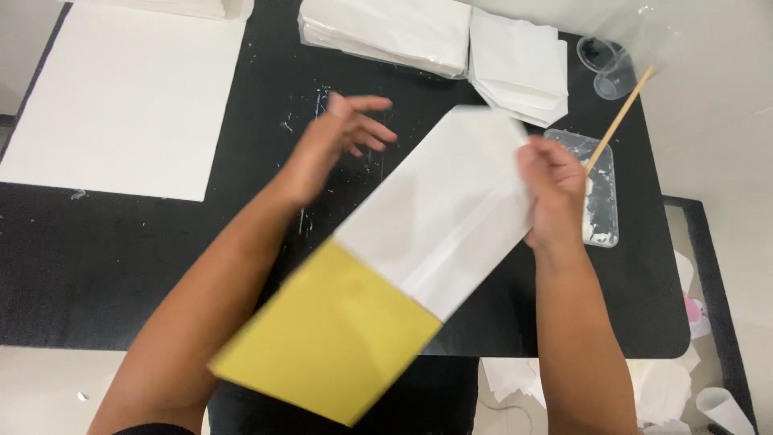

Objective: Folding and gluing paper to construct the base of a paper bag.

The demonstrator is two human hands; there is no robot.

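Note:
A long folded paper piece [435, 209], white at its far end and yellow [330, 338] at the end nearest me, slants across the middle of the view above a black table [97, 258]. My right hand [551, 193] pinches its white right edge near the top. Left of the paper, my left hand [334, 145] hovers over the table, fingers spread, holding nothing; it is blurred.
A large white sheet [129, 97] lies at the table's far left. Stacks of folded white paper [386, 32] [519, 68] sit at the back. A glue-smeared tray [600, 185] with a wooden stick [620, 121] lies right of my right hand, clear cups [608, 64] behind it. Paper scraps litter the floor [660, 387].

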